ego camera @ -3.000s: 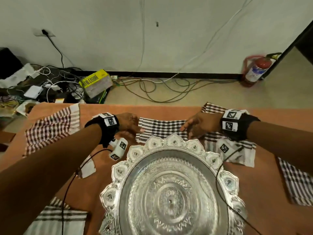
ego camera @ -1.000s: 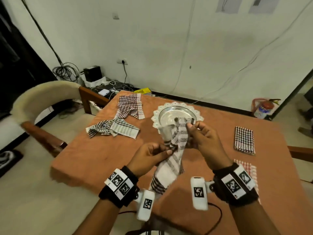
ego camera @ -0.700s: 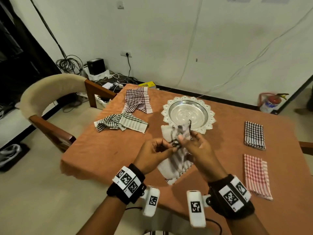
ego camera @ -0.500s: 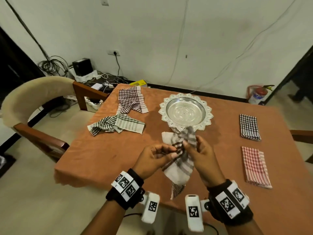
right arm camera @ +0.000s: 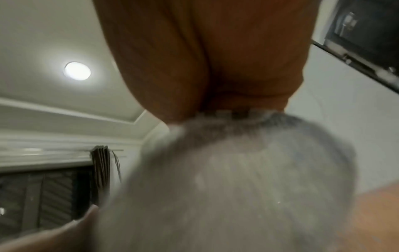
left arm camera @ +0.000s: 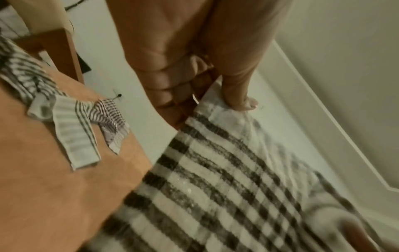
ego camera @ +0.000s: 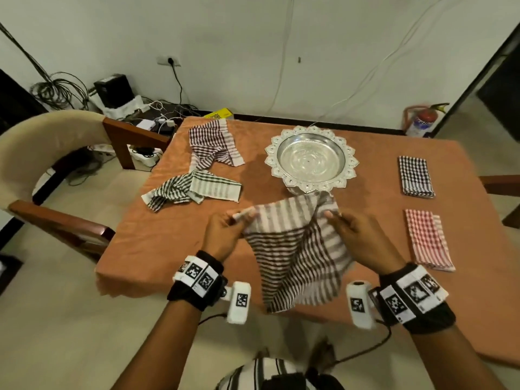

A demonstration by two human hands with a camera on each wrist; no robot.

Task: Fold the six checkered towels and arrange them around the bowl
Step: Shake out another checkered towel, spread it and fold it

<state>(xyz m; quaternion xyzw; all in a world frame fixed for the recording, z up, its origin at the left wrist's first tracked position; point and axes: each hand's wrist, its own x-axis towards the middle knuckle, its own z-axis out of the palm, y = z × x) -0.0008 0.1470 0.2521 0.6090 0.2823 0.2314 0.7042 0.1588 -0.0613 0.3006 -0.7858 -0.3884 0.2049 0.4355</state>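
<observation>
Above the near edge of the orange-clothed counter (ego camera: 174,243), the left hand (ego camera: 222,235) and right hand (ego camera: 357,235) each pinch a top corner of a brown-and-white checkered towel (ego camera: 295,249), which hangs spread just before the scalloped silver bowl (ego camera: 311,159).

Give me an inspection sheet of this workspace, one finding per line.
Surface: orange table.
Job's things: silver bowl; brown checkered towel spread in the air; two crumpled towels left of the bowl; black folded towel and red folded towel on its right.
Clutter: nothing seen.
Grippers: left hand and right hand each pinch a top corner.
Cables: tangle by the wall.
Surroundings: chair, fire extinguisher.
</observation>
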